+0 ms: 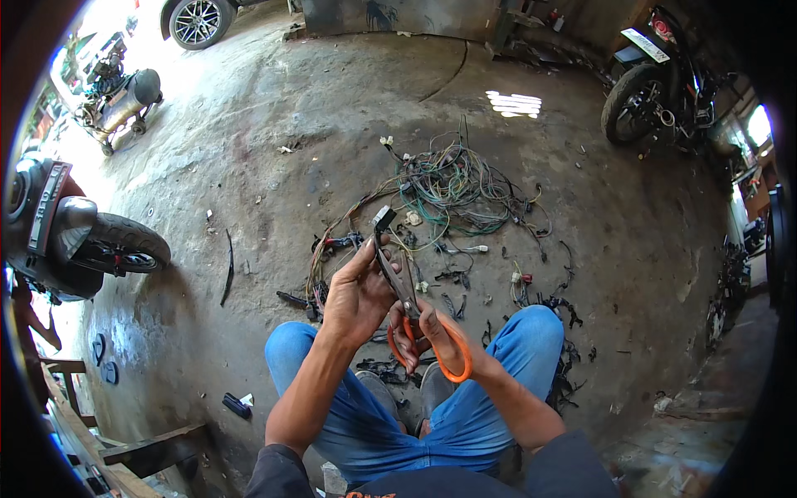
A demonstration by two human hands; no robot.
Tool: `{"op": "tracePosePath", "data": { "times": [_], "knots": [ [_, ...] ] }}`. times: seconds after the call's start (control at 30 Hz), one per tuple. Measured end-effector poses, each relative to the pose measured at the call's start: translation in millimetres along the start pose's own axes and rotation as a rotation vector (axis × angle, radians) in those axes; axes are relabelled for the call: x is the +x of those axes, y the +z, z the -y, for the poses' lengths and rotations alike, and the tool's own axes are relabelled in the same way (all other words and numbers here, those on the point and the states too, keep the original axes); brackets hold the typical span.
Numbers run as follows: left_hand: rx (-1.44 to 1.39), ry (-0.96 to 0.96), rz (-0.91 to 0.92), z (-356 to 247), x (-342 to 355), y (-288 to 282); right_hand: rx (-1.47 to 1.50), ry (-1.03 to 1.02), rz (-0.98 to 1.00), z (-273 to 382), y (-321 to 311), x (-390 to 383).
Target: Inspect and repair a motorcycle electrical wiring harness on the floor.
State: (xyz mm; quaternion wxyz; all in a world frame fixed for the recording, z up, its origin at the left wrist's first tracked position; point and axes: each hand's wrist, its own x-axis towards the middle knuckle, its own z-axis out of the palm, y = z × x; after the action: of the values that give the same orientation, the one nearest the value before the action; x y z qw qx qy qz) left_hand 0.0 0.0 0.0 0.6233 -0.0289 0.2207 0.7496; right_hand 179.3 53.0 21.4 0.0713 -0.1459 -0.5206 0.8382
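Observation:
My left hand (353,299) is closed around the lower end of a dark taped wire lead, which stands up and carries a black and pale grey connector (383,218) at its tip. My right hand (422,330) grips a pair of scissors (455,357) by their orange loop handles. Their dark blades point up and away from me, parted, with one running close beside the lead and my left fingers. Whether a blade touches the lead, I cannot tell. Beyond both hands, a tangle of green, yellow and dark wires (457,187) lies on the floor.
Cut wire pieces and small connectors (521,279) lie scattered around my feet. A motorcycle wheel (124,242) stands at left, another motorcycle (652,91) at far right. An air compressor (124,101) is at far left. Sandals (104,358) and a wooden bench (158,448) are at near left.

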Motion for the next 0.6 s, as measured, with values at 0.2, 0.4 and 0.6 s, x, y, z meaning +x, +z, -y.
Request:
{"op": "tracePosePath", "data": {
  "times": [0.2, 0.4, 0.6],
  "knots": [
    [0.084, 0.020, -0.006, -1.1, -4.0, 10.2, -0.008, -0.023, -0.036, 1.4, 2.0, 2.6],
    [0.088, 0.074, 0.027, 13.3, -2.2, 10.2, 0.006, -0.033, -0.075, 2.7, -2.3, -2.4],
    [0.214, 0.055, 0.126, 20.5, -4.2, 12.4, 0.093, 0.079, -0.061, 11.3, -9.9, -8.3]
  ]
}}
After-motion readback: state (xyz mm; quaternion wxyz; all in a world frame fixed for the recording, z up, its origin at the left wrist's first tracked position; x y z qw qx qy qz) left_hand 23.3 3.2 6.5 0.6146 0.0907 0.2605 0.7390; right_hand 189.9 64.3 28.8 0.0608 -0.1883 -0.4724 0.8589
